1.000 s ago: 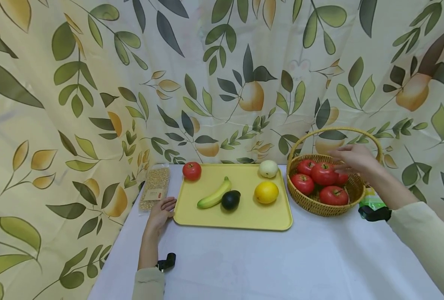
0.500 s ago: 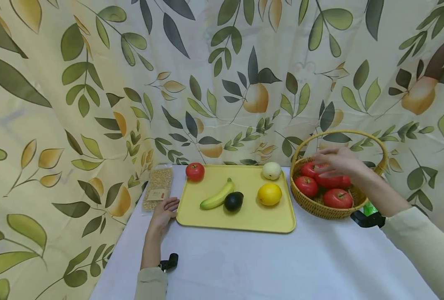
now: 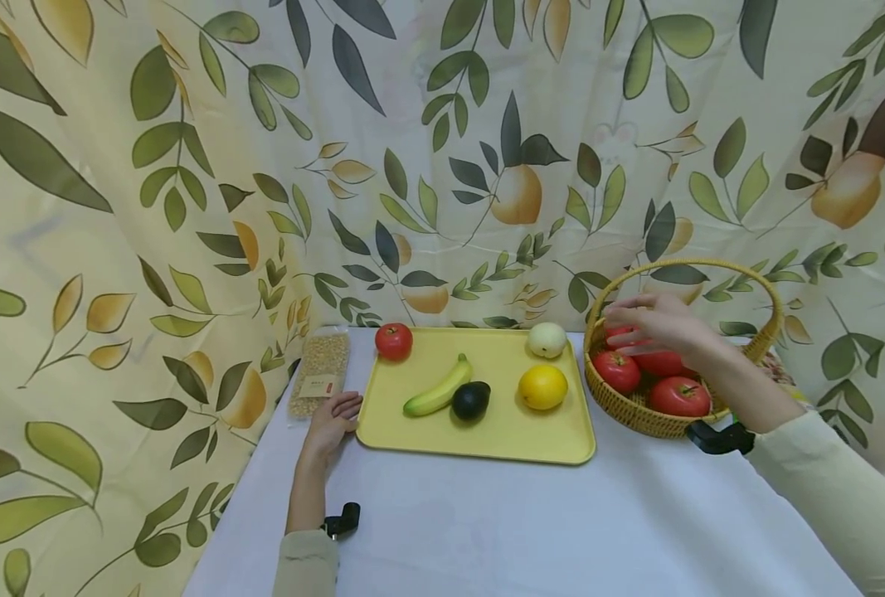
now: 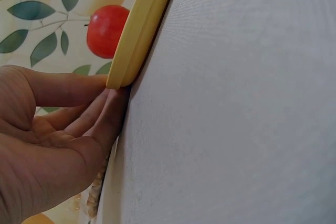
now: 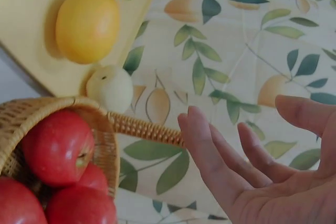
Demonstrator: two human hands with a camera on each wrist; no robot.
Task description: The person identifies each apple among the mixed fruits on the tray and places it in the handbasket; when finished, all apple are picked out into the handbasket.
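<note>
In the head view my left hand (image 3: 332,419) rests at the left edge of a yellow tray (image 3: 487,439), its fingertips right at the rim. The left wrist view shows the thumb and bent fingers touching the tray's corner (image 4: 122,77). My right hand (image 3: 658,325) hangs over a wicker basket (image 3: 647,421) of red apples (image 3: 679,396), fingers spread and nothing held. In the right wrist view that hand's fingers (image 5: 202,145) overlap the basket handle (image 5: 149,128). On the tray lie a banana (image 3: 438,390), a dark avocado (image 3: 470,401), and a yellow fruit (image 3: 542,386).
A pale round fruit (image 3: 547,340) and another red apple (image 3: 393,341) sit at the tray's back corners. A clear bag of pale grains (image 3: 324,365) lies left of the tray. A leaf-patterned curtain (image 3: 442,166) hangs behind the white-covered table (image 3: 502,531).
My right hand has moved left over the basket, covering more of the apples. The left hand keeps its place at the tray edge. The head view has shifted slightly.
</note>
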